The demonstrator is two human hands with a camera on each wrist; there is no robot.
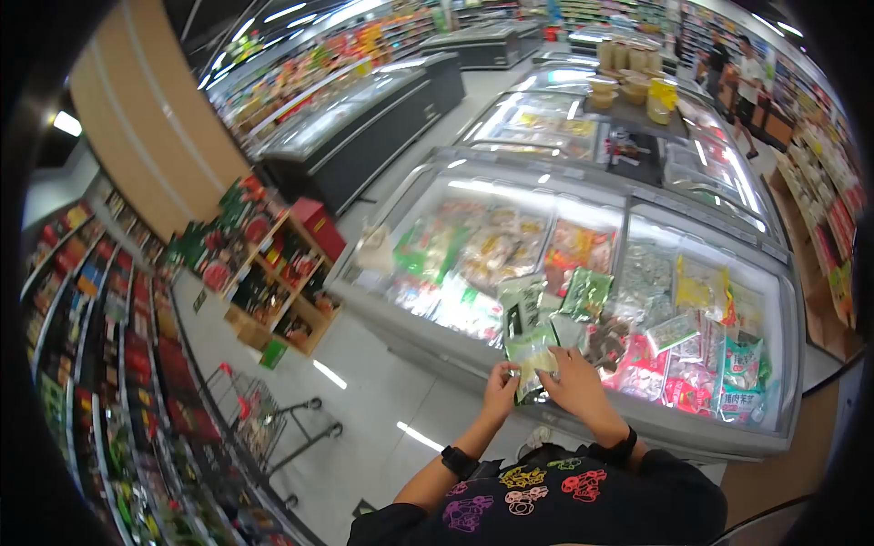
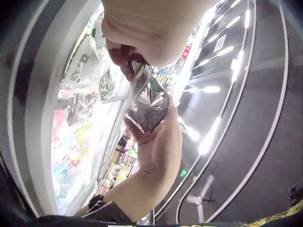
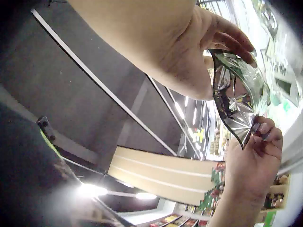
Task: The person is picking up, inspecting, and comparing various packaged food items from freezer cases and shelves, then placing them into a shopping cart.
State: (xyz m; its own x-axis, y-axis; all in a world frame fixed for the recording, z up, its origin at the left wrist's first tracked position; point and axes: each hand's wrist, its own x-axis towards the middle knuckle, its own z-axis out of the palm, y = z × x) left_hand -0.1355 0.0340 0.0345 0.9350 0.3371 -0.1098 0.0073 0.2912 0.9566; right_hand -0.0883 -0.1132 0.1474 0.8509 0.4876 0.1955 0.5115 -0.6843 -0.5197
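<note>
Both hands hold a green plastic food packet (image 1: pixel 533 353) with a pale middle, close over the freezer's front edge. My left hand (image 1: pixel 500 393) pinches its near left corner; in the right wrist view the film puckers at those fingertips (image 3: pixel 264 130). My right hand (image 1: pixel 575 386) grips the right side, thumb on one face and fingers on the other, as the left wrist view shows. The packet's back (image 2: pixel 150 99) looks silvery and creased. Just beyond it lie a pale green packet with dark lettering (image 1: pixel 522 305) and a shiny green packet (image 1: pixel 587 293).
The chest freezer (image 1: pixel 410 317) holds many frozen bags, with pink packets (image 1: pixel 642 369) and a teal packet (image 1: pixel 742 369) at right. A shopping cart (image 1: pixel 259 414) stands left on the floor, near a wooden display shelf (image 1: pixel 289 273). People (image 1: pixel 748 82) stand far right.
</note>
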